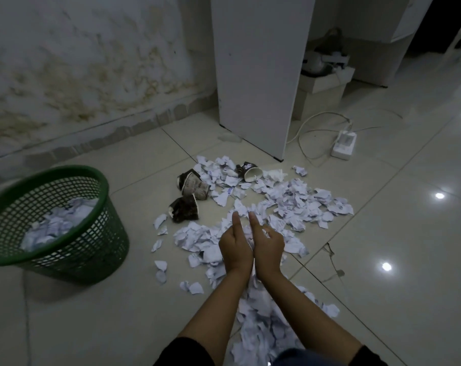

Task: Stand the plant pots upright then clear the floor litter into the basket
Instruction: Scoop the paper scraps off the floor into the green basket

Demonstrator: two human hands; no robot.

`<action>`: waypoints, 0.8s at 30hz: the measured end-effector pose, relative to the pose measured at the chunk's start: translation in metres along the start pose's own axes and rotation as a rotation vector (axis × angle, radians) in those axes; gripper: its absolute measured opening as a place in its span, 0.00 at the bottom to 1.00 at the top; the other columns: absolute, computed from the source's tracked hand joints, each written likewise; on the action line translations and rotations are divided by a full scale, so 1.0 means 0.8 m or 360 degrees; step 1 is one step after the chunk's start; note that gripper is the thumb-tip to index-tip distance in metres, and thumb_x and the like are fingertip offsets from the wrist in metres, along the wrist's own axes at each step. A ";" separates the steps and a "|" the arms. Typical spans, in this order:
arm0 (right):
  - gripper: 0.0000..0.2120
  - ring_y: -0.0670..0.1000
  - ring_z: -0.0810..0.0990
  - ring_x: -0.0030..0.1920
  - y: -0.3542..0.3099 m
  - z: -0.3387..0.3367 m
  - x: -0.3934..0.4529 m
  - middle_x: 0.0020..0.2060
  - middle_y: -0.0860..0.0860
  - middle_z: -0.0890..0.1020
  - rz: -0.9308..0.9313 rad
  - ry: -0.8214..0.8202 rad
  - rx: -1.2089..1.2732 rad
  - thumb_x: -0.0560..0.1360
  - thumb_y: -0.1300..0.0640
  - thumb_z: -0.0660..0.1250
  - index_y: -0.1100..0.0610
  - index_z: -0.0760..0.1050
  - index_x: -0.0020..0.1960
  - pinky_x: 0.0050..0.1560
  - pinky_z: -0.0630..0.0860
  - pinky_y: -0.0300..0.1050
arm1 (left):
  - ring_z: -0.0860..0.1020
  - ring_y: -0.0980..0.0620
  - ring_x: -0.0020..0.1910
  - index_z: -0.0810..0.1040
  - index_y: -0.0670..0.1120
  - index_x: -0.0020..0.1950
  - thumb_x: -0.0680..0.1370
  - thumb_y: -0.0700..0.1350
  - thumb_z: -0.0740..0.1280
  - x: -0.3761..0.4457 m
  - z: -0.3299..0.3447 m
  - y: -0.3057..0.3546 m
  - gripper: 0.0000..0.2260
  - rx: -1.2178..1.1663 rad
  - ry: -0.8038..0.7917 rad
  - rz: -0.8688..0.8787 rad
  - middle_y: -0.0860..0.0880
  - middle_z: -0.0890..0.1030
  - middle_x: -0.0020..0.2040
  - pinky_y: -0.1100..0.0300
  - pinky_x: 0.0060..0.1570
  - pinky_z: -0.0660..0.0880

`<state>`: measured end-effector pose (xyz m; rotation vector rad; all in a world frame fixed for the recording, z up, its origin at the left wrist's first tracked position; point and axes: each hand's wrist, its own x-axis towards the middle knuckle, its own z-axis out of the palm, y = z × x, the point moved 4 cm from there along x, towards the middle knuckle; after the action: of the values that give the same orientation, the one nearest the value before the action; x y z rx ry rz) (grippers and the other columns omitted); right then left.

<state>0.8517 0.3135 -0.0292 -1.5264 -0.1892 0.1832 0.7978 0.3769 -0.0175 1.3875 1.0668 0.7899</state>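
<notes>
Litter-clearing step: left hand (234,249) and right hand (267,245), grip closed together on paper scraps (290,207) at centre frame; next, carry to the green basket (52,223), lower left.

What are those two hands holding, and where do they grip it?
It looks like a bunch of paper scraps pressed between the left hand and right hand, thumbs up. The fingers are hidden beneath, so the grip cannot be confirmed.
</notes>
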 end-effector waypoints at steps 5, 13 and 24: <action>0.30 0.44 0.60 0.19 -0.035 0.031 0.000 0.17 0.45 0.60 -0.0082 0.0006 -0.0101 0.77 0.50 0.69 0.54 0.58 0.23 0.24 0.57 0.35 | 0.63 0.54 0.22 0.59 0.46 0.24 0.81 0.55 0.55 0.018 -0.024 0.038 0.27 0.0014 -0.0038 0.0076 0.50 0.64 0.21 0.62 0.25 0.59; 0.30 0.43 0.58 0.20 -0.110 0.103 -0.022 0.16 0.44 0.60 -0.0117 -0.0016 -0.0113 0.77 0.48 0.70 0.53 0.57 0.23 0.25 0.57 0.38 | 0.64 0.58 0.20 0.61 0.45 0.25 0.82 0.56 0.54 0.054 -0.090 0.108 0.27 -0.0063 -0.0113 0.0163 0.50 0.66 0.22 0.63 0.24 0.60; 0.25 0.46 0.64 0.24 -0.256 0.317 -0.048 0.22 0.52 0.67 -0.0372 -0.0190 -0.0122 0.78 0.46 0.66 0.58 0.67 0.27 0.29 0.62 0.41 | 0.70 0.54 0.26 0.66 0.46 0.25 0.82 0.57 0.52 0.169 -0.259 0.262 0.28 -0.0175 0.0080 0.0420 0.50 0.72 0.25 0.59 0.29 0.64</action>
<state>0.7546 0.5436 0.1845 -1.5570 -0.4717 0.0816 0.6871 0.5945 0.1965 1.4372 0.8740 1.0647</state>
